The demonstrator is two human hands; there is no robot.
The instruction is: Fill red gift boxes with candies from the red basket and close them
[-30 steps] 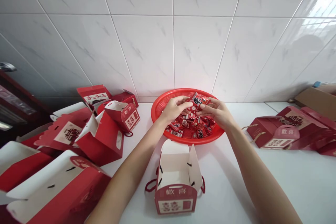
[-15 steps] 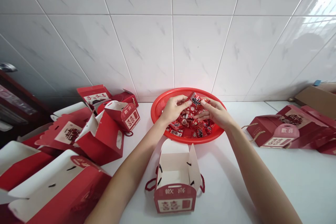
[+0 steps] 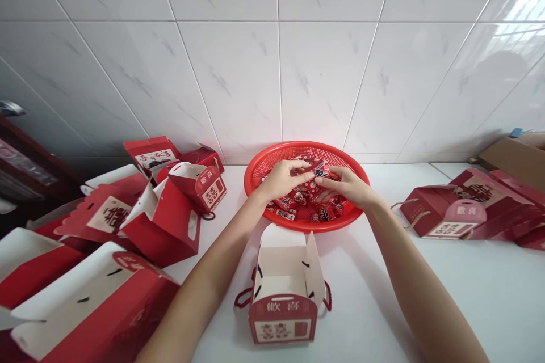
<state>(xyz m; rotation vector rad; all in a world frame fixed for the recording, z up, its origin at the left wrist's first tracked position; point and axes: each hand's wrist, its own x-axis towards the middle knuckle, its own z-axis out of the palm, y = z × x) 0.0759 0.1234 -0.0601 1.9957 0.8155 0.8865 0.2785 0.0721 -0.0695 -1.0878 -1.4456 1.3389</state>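
Observation:
My left hand (image 3: 284, 179) is over the basket, thumb and fingers closed on a red printed candy packet (image 3: 319, 168) with a black character. My right hand (image 3: 346, 186) grips the same packet from the right, its thumb close to the left thumb. Beneath both hands, several more red candy packets (image 3: 293, 201) lie in a red plastic basket (image 3: 255, 173). The fingers partly cover them. Between my forearms stands an open red and white gift box (image 3: 283, 317), its flaps up and dark red cord handles at its sides.
Several open red gift boxes (image 3: 170, 227) crowd the left side of the white table (image 3: 366, 312). More red boxes (image 3: 443, 212), folded shut on top, stand at the right beside a brown cardboard box (image 3: 515, 153). A tiled wall (image 3: 323, 85) rises behind the basket.
The packet has tilted and sunk a little lower between my hands. Both hands have drawn closer together, the right one shifting slightly left. The gift box stays where it was.

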